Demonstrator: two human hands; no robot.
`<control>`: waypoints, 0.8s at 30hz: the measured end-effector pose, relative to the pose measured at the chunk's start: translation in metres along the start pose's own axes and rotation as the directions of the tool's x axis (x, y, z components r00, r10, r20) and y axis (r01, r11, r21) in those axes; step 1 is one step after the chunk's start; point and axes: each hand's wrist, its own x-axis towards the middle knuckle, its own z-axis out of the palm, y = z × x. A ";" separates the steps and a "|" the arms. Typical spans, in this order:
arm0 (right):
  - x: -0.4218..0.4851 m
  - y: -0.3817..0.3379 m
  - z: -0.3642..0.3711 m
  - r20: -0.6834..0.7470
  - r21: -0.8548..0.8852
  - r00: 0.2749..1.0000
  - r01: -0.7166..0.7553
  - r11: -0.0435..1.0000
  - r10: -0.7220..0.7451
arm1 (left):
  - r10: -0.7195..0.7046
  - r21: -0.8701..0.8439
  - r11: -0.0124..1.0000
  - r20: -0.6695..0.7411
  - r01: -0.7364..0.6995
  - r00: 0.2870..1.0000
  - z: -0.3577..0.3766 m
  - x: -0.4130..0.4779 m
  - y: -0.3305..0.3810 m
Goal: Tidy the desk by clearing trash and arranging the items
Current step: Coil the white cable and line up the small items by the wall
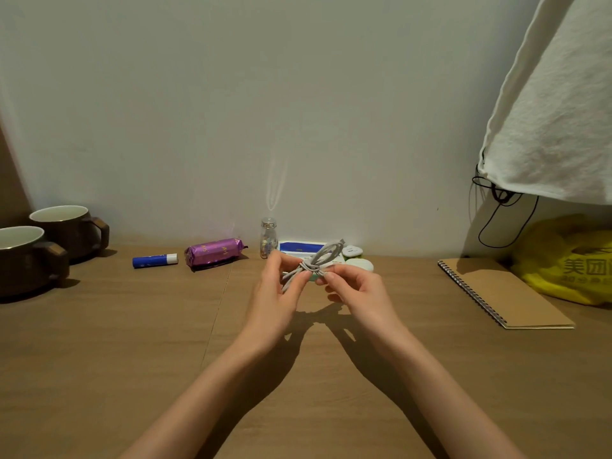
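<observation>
Both my hands hold a bundled grey cable [326, 255] up above the middle of the wooden desk [132, 342]. My left hand [276, 289] pinches the cable's lower left strands. My right hand [356, 288] pinches it at the wrapped knot in the middle. The cable's loop sticks up to the right, past my fingers. Behind the cable lie a blue and white box [298, 247] and two small white round cases [359, 264], partly hidden by it.
Two brown mugs [49, 241] stand at the far left. Along the wall lie a blue glue stick [154, 260], a purple wrapped packet [214, 251] and a small glass bottle [268, 236]. A spiral notebook [506, 291], a yellow plastic bag [573, 260] and hanging white cloth [556, 111] are at right.
</observation>
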 end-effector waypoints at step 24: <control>-0.003 -0.003 -0.008 -0.073 -0.300 0.957 0.248 0.921 -0.281 | -0.112 0.054 0.993 0.128 0.106 0.985 -0.012 0.008 -0.012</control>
